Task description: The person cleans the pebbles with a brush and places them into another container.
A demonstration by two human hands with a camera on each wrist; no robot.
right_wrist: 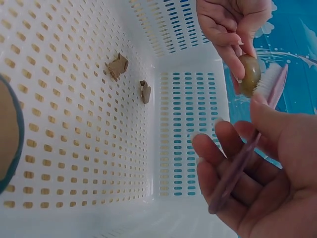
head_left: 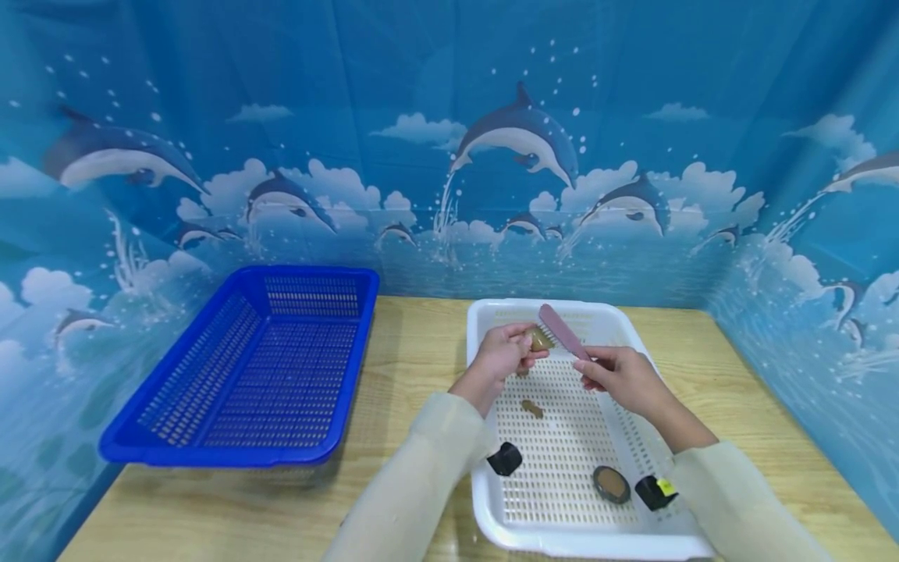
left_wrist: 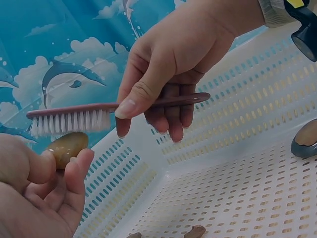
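My left hand (head_left: 500,353) pinches a smooth yellowish-brown stone (left_wrist: 70,148) between thumb and fingers, over the far part of the white basket (head_left: 481,499). It has a glossy surface in the left wrist view. From the right, my right hand (head_left: 623,381) grips the handle of a mauve brush (head_left: 563,332) with white bristles (left_wrist: 74,122). The bristles point down at the stone, their tips right at its upper side. In the right wrist view the handle (right_wrist: 233,178) runs across the palm, with the thumb laid along it near the bristles.
Inside the white basket lie a small brown lump (head_left: 532,408), another small piece (right_wrist: 145,92) near the wall, and an oval dark-rimmed tan stone (head_left: 611,484). A blue basket (head_left: 346,406) stands left on the wooden table (head_left: 400,390). A dolphin-print curtain (head_left: 421,78) surrounds the table.
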